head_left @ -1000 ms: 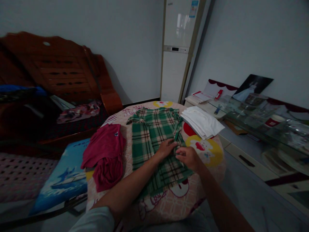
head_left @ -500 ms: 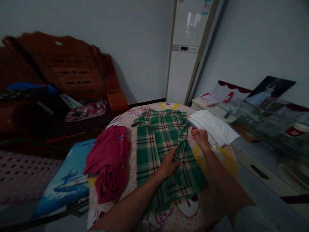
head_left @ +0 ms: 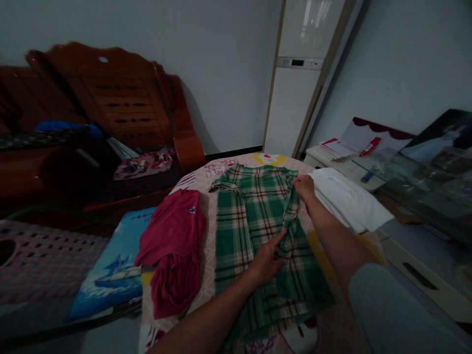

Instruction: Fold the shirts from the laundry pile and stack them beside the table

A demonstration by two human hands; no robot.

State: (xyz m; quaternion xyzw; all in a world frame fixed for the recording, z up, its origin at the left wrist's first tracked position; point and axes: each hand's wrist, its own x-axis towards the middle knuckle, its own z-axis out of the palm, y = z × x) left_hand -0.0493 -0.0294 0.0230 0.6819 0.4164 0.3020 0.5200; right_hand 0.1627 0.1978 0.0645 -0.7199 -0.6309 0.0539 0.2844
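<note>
Your view's dim and cool-toned, window-like glare on the tall white cabinet [head_left: 296, 98], soft shadow beside the wooden bench [head_left: 121, 98] on the wall [head_left: 228, 73], corners dark, glass shelf [head_left: 416, 189] blurred, edges stretched wide-angle.

Wooden bench [head_left: 127, 96], tall white air conditioner [head_left: 289, 105]

A narrow tablecloth [head_left: 210, 233] strip lies free between magenta garment [head_left: 173, 228] and plaid shirt [head_left: 260, 211].
</note>
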